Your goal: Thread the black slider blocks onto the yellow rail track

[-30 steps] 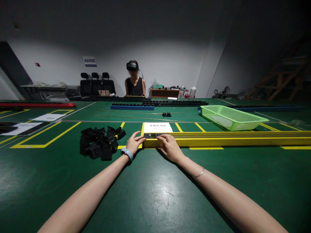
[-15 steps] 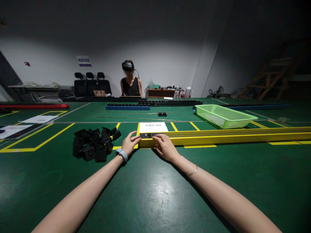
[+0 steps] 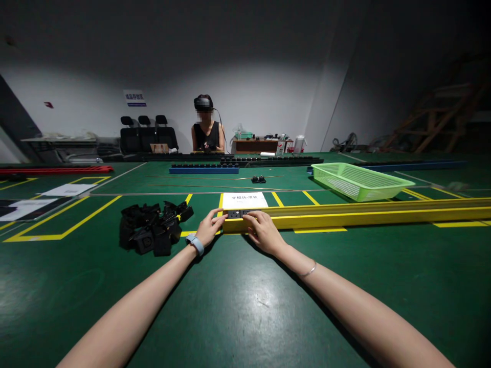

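A long yellow channel rail (image 3: 326,222) lies across the green table, running off to the right. Black socket modules (image 3: 233,214) sit inside its left end. My left hand (image 3: 209,228) is at that end, fingers stretched out and apart, with the tips touching the rail's end by the nearest module. My right hand (image 3: 265,233) is bent over the rail's front wall, fingertips over the channel beside the modules and thumb in front. Its fingers partly hide a module. Left of my left hand lies a pile of black modules (image 3: 144,241).
Behind the rail lies a printed white sheet (image 3: 249,200). A light green basket (image 3: 358,191) stands back right. Two small black pieces (image 3: 258,179), thin rods and a blue rail (image 3: 203,169) lie farther back. A person (image 3: 208,134) wearing a headset sits across the table.
The modules sit slightly deeper in the rail's left end, and my left fingertips have followed them a little to the right. The whole view has shifted slightly.
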`<state>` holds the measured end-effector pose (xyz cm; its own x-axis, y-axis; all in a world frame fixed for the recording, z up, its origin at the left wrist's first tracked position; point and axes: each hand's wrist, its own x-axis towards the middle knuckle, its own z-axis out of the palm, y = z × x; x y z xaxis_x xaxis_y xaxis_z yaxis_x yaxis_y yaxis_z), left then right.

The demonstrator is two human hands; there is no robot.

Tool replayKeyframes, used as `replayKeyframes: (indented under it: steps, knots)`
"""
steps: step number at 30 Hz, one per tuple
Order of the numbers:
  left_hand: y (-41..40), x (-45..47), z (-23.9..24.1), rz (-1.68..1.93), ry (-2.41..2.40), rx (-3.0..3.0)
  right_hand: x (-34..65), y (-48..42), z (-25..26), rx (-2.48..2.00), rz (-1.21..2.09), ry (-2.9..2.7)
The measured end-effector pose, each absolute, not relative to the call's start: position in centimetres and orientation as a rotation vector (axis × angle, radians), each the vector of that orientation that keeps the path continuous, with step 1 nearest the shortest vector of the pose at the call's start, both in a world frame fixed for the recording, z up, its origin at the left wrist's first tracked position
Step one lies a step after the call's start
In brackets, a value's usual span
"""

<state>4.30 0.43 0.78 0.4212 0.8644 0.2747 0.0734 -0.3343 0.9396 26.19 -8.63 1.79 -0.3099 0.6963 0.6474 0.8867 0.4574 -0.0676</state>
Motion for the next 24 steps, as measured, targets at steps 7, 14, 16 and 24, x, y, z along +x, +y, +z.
replayKeyframes:
  steps: [7,14,16,24]
  knots:
    - [0.2,4.3,0.9,1.03,0.852,1.753,25.7,-8.5,2.0,-1.304,-0.445,-2.103]
    - [0.5,4.3,0.3,1.014,0.86,1.808,24.7,-8.4,2.4,-1.224,-0.499,-2.184]
    - [0.6,4.3,0.2,1.007,0.849,1.799,24.6,-8.5,2.4,-1.228,-0.504,-2.187]
    - [0.6,4.6,0.4,0.981,0.748,1.819,24.2,-8.5,2.6,-1.245,-0.482,-2.225]
